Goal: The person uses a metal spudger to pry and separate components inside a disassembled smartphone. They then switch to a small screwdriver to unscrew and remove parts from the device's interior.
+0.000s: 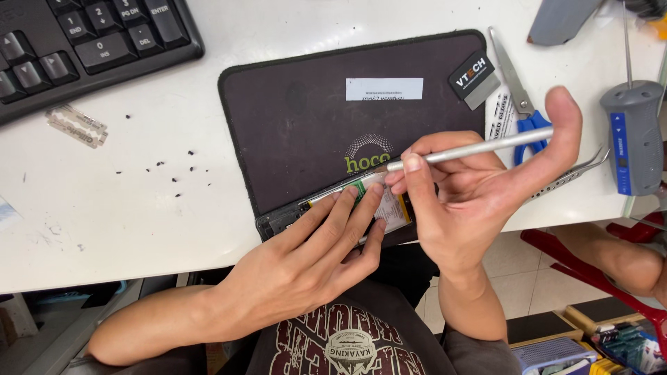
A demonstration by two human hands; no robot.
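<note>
Hands: both work at the near edge of the mat, over an opened phone.
Left hand [316, 260]: lies flat, fingers spread and pressed on the phone [333, 208], pinning it down; it grips nothing.
Right hand [479, 187]: closed around a thin metal rod [472, 148], pinched like a pen between thumb and forefinger, tip aimed down at the phone's upper edge.
Phone: back off, insides showing, with a yellowish battery and a green strip visible between the fingers; it lies aslant, half on the mat and overhanging the table edge.
Progress: judging by the exposed insides, the opening is done; the rod tip sits at the parts beside the battery, so prying or loosening looks to be in hand, and the battery is in its place. How much is already freed I cannot tell, as the fingers hide most of it.
Mat [299, 111]: dark, on the white table [139, 201], with a white label near its far edge.
Right of the mat: tweezers [573, 173] just beyond the right hand, blue-handled scissors [521, 104], a grey screwdriver [632, 135].
Left: black crumbs scattered on the table, a razor blade [76, 126] farther off.
Far left: black keyboard [83, 42].
</note>
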